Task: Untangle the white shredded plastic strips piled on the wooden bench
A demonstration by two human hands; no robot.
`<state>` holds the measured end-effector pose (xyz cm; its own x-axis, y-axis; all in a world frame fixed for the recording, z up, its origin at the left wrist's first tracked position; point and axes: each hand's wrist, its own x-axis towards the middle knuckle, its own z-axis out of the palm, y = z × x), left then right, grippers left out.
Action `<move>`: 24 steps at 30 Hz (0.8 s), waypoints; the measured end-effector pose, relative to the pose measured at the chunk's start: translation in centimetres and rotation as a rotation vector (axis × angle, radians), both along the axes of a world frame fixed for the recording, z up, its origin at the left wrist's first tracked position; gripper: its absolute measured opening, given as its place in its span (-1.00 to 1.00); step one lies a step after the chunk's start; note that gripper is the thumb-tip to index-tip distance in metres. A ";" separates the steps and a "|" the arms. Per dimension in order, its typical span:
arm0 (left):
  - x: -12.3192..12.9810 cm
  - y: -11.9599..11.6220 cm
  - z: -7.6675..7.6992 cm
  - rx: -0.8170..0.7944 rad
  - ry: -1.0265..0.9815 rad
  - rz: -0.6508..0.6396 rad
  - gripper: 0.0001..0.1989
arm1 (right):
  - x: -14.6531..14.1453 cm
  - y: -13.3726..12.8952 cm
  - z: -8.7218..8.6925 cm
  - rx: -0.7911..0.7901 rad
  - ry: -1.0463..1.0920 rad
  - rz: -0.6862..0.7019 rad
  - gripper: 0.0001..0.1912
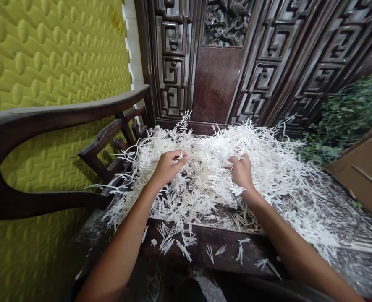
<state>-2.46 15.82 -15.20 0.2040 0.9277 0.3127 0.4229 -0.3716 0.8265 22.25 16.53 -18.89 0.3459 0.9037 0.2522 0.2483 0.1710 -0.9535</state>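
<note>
A large heap of white plastic-looking sprigs [201, 184], thin and branching, covers the seat of a dark wooden bench [211, 241]. At the left-middle of the heap is my left hand [171, 165], thumb and fingers pinched together with a bit of white sprig showing between them. My right hand [242, 171] lies over the right part of the heap, its fingers curled round white sprigs. Its fingertips are partly hidden among the pieces. The two hands are apart, with loose sprigs between them.
The bench's curved armrest [63, 109] rises at the left, before a yellow padded wall [47, 50]. A carved wooden screen [217, 79] stands behind. Green artificial foliage [352, 113] and a cardboard box [362, 167] are at the right. Stray sprigs lie along the front edge.
</note>
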 end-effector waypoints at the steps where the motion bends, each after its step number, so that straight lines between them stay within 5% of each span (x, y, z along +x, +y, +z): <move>1: 0.0 0.0 0.1 -0.012 -0.047 -0.007 -0.68 | 0.0 -0.2 0.1 0.004 -0.034 -0.009 -0.48; 5: -0.1 0.3 0.2 -0.048 -0.181 -0.018 -0.73 | -0.6 -1.5 1.6 0.042 -0.164 -0.024 -0.41; 11: 0.1 0.3 0.3 -0.083 -0.287 -0.019 -0.70 | -2.1 -3.5 3.9 0.341 -0.192 -0.075 -0.38; 24: -0.2 0.4 0.7 -0.246 -0.579 -0.044 -0.69 | -2.5 -3.5 3.8 0.368 -0.282 0.101 -0.35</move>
<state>-2.66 16.22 -14.48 0.1057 0.9811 0.1624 -0.1297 -0.1483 0.9804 19.72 13.00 -15.09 0.1330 0.7624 0.6333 0.4539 0.5212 -0.7227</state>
